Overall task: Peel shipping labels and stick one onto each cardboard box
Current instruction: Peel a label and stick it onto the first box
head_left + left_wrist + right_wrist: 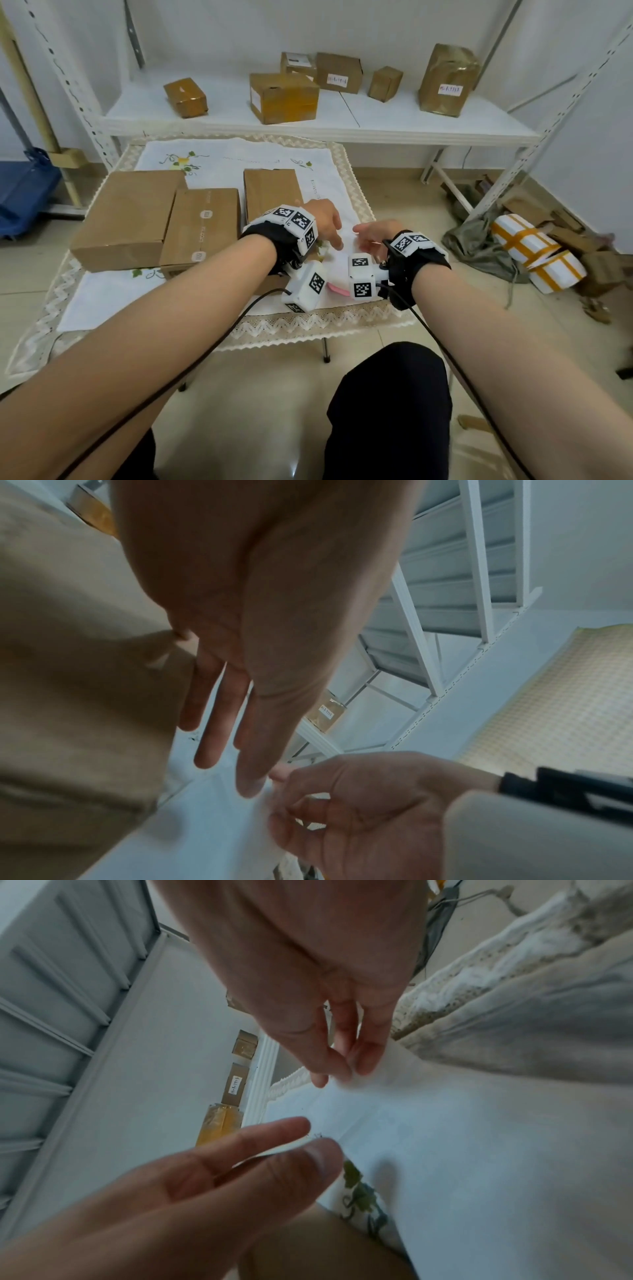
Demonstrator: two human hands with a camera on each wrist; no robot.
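A white label sheet point(337, 262) lies on the cloth at the table's near right, between my hands. My left hand point(334, 236) holds its left edge between thumb and index finger point(274, 1131), the other fingers straight. The right hand point(364, 236) pinches a lifted corner of the sheet point(342, 1081) with thumb and fingertip; whether label or backing, I cannot tell. Three plain cardboard boxes stand to the left: a large one point(126, 212), a middle one point(202, 226) and a tall narrow one point(270, 192) just behind my left wrist.
The small table carries an embroidered white cloth point(222, 161) with a lace border. Behind it a white shelf point(376, 116) holds several taped boxes, some labelled point(339, 72). Parcels and scrap cardboard point(534, 250) lie on the floor at right. Something pink point(337, 289) shows under the wrist cameras.
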